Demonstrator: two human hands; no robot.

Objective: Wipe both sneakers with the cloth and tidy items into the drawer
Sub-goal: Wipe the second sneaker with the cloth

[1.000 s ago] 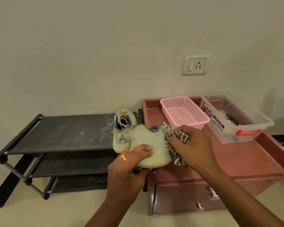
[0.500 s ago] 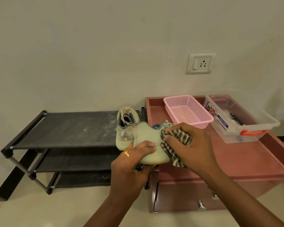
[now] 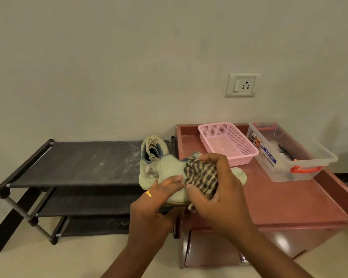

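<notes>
One wide-angle head camera looks forward and down, close over the left hand (image 3: 154, 205) and right hand (image 3: 221, 194), facing the wall (image 3: 129, 67) behind the shoe rack (image 3: 78, 163).

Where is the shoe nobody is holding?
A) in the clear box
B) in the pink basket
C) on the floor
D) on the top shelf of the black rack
D: the other sneaker sits on the top shelf of the black rack, at its right end, beside the red cabinet.
</notes>
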